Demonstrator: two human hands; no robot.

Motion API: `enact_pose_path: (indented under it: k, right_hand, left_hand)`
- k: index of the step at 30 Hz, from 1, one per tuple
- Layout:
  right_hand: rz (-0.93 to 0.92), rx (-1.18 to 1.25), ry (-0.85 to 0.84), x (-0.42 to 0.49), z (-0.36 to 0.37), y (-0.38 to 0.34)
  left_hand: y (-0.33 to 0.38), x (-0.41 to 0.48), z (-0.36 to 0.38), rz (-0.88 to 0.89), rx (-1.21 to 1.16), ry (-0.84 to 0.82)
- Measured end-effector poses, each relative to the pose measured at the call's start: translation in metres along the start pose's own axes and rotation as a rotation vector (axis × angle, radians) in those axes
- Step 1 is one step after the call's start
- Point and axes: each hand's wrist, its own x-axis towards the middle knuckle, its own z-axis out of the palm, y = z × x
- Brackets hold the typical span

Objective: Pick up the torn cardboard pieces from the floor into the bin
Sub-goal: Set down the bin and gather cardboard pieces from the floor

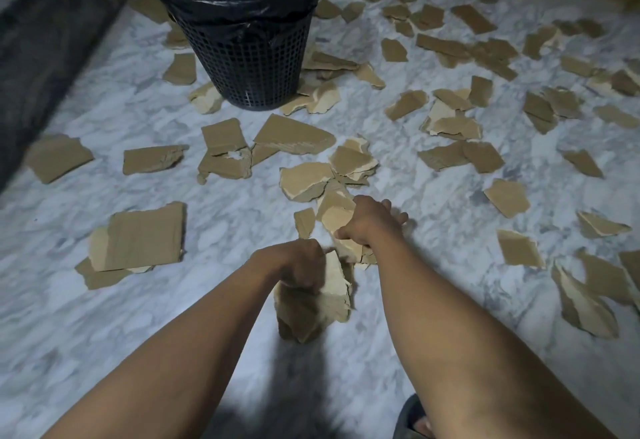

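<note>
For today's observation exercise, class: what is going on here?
A person is clearing torn cardboard off the marble floor. Their left hand grips a bundle of gathered pieces, and their right hand grips more pieces just ahead. Many scraps lie scattered around the black lined bin, so most of the job remains.

The left hand (300, 265) grips a cardboard bundle (333, 295); just beyond it, the right hand (367, 220) holds torn cardboard pieces (334, 214); the bin (244, 68) stands farther ahead.

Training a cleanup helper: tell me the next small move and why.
Likely lift the cardboard piece gripped by the right hand onto the stack held by the left hand; the bin stands farther ahead.
</note>
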Motion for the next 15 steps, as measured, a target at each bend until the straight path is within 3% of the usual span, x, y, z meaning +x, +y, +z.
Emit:
enact_pose_path:
  k: [4,10,12,15]
  right_hand:
    - [-0.024,0.148,-0.005,0.005,-0.006,-0.002]
    - [-0.009,-0.027,-0.029,0.003,-0.001,-0.008]
    - [-0.034,-0.025,-0.015,0.004,-0.001,-0.012]
    - [-0.099,0.188,-0.068,0.012,-0.016,-0.014]
  left_hand:
    - [-0.038,-0.012,-0.011,-0.121,-0.281,0.03]
    - [-0.074,-0.026,-0.024,-0.234,-0.264,-0.016]
    - [-0.084,-0.028,-0.032,-0.243,-0.353,-0.027]
    - [-0.091,-0.027,-0.04,-0.241,-0.533,0.019]
